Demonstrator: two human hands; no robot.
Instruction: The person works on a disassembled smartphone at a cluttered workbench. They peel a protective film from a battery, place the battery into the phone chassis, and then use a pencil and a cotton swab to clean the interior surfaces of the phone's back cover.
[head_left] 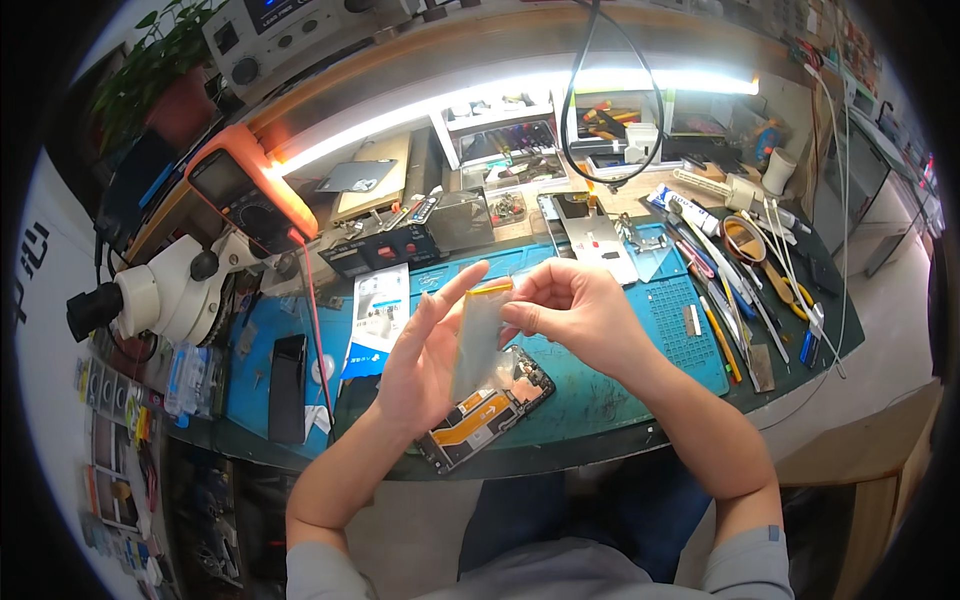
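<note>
My left hand (420,365) holds a flat silver-grey phone battery (478,335) upright against its fingers, thumb and forefinger stretched upward. An orange-yellow strip runs along the battery's top edge. At the upper right edge my right hand (580,305) pinches, its thumb and forefinger closed; whether they grip the battery or a thin film on it cannot be made out. Just below lies an opened phone (490,412), tilted on the mat, with orange strips and a copper-coloured patch inside. Clear crumpled film (497,376) covers part of it.
Beneath is a blue work mat (600,400). To the left are a black phone (288,385), a white-blue packet (378,315), a microscope (160,295) and an orange multimeter (250,190). Tweezers and screwdrivers (735,290) crowd the right. A phone back plate (597,240) lies ahead.
</note>
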